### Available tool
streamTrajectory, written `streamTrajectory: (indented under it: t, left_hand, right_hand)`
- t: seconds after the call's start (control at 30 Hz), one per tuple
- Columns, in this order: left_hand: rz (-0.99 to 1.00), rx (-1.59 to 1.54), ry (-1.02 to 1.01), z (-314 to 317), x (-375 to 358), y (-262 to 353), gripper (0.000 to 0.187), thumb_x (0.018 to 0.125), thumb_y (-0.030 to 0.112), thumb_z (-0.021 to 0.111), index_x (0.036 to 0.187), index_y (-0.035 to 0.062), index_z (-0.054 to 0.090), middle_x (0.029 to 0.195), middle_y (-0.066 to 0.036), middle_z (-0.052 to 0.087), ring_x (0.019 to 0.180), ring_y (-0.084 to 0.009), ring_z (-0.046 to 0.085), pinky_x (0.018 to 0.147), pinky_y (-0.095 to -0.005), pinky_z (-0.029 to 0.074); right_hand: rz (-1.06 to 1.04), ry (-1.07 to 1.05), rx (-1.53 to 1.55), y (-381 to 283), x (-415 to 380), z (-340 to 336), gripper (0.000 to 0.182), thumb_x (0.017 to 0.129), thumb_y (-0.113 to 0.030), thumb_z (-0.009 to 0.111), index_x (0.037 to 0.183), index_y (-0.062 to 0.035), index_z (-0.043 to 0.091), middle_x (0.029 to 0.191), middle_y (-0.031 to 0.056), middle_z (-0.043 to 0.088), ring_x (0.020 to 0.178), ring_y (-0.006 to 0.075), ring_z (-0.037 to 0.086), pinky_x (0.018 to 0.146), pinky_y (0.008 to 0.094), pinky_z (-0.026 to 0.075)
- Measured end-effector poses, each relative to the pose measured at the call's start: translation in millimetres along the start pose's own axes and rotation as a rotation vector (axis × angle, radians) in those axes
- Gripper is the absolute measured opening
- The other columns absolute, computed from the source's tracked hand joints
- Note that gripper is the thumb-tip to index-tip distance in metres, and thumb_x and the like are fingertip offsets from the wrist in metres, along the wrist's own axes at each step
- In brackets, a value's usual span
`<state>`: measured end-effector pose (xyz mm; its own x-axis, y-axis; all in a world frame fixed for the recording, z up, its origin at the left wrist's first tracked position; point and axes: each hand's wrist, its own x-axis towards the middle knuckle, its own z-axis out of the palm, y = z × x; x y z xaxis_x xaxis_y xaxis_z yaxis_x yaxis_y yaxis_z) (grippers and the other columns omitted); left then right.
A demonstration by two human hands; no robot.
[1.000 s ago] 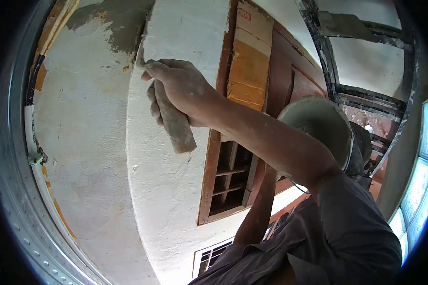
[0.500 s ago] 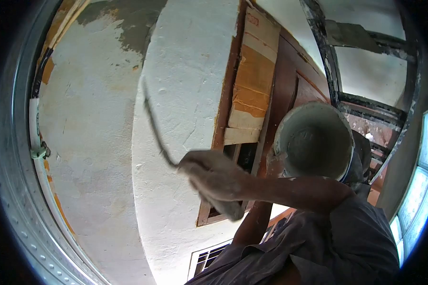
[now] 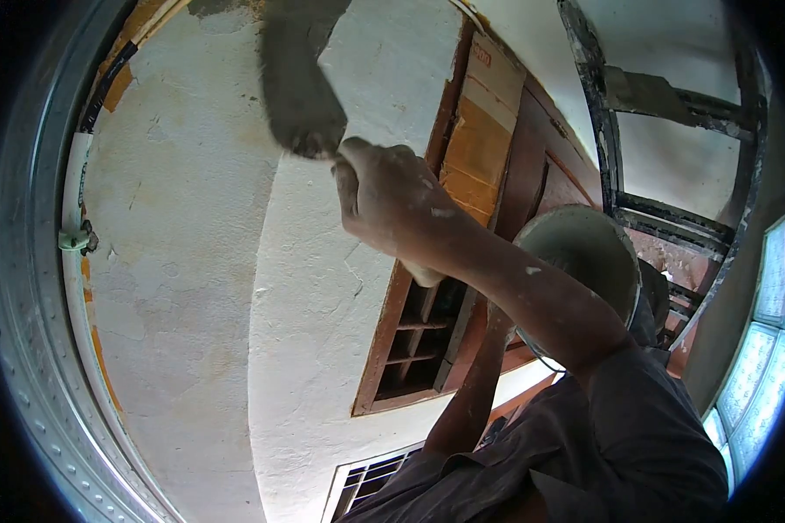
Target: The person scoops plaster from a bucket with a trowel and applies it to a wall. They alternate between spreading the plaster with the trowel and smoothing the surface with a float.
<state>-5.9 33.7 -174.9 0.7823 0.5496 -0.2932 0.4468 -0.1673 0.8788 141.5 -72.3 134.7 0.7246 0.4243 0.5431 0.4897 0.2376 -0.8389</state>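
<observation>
My right hand [image 3: 384, 187] is closed around the handle of a trowel, thumb side toward the blade. The trowel's grey blade [image 3: 301, 96], coated in mortar, lies over the upper part of the wall [image 3: 183, 235], where it overlaps a dark grey wet patch [image 3: 327, 16]. The pale handle end shows below my fist. My left forearm [image 3: 480, 383] rises to the near side of a mortar-smeared bucket [image 3: 615, 253]; my right forearm covers most of my left hand [image 3: 501, 321] there. The bucket's mouth faces me, and grey residue coats its inside.
Along the left runs a metal edge [image 3: 35, 288] beside a white conduit [image 3: 74, 192] with cables. A brown wooden frame [image 3: 371, 375] with cardboard [image 3: 475, 157] stands behind my arms. A dark, paint-spattered ladder-like frame [image 3: 610, 139] is at upper right, near a bright window [image 3: 754, 349].
My right hand has risen with the trowel, whose blade has turned from edge-on to broadside near the wet patch. The view has shifted slightly, and my right forearm now covers part of the bucket.
</observation>
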Motion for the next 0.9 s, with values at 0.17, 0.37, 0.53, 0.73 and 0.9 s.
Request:
streamTrajectory:
  t: [0.17,0.37,0.53,0.73,0.9]
  left_hand:
    - [0.004,-0.01,-0.001,10,-1,13,0.057,0.081,0.013,0.061,0.136,0.0006,0.05,0.124,-0.011,0.061,0.109,-0.0236,0.058,0.093,-0.0359,0.046]
    - [0.029,-0.024,0.028,21,-17,31,0.055,0.081,0.011,0.06,0.134,0.0,0.052,0.122,-0.01,0.062,0.107,-0.0226,0.059,0.092,-0.0352,0.047]
    - [0.003,-0.159,-0.006,11,-6,1,0.056,0.081,0.006,0.059,0.135,-0.0003,0.051,0.124,-0.011,0.061,0.109,-0.0227,0.059,0.093,-0.0353,0.048]
    - [0.022,-0.18,-0.011,10,-16,6,0.059,0.077,0.01,0.059,0.134,-0.0019,0.052,0.122,-0.014,0.063,0.109,-0.0267,0.06,0.094,-0.0375,0.048]
    - [0.025,-0.191,-0.017,12,-19,18,0.065,0.071,0.008,0.06,0.135,-0.0007,0.051,0.121,-0.012,0.06,0.107,-0.0262,0.059,0.093,-0.038,0.048]
  right_hand:
    - [-0.427,-0.075,-0.137,-14,-37,-10,0.014,0.097,-0.009,0.053,0.098,0.0038,0.059,0.065,0.013,0.061,0.052,0.0214,0.061,0.05,0.0363,0.052]
    - [0.282,-0.015,0.858,25,-12,-36,0.034,0.104,-0.022,0.045,0.124,0.0019,0.057,0.071,0.0058,0.055,0.05,0.0136,0.057,0.039,0.0287,0.051]
    - [0.287,0.086,1.1,66,35,-52,0.042,0.102,-0.03,0.048,0.129,0.0018,0.055,0.075,0.0071,0.056,0.054,0.0155,0.057,0.046,0.0323,0.054]
    - [0.407,0.061,0.899,69,85,-92,0.043,0.099,-0.029,0.053,0.132,-0.0007,0.055,0.076,0.0094,0.058,0.059,0.0167,0.059,0.051,0.0305,0.056]
    - [0.357,0.007,0.906,76,104,-115,0.038,0.096,-0.025,0.06,0.124,0.0008,0.059,0.077,0.0104,0.058,0.059,0.0188,0.062,0.048,0.0319,0.056]
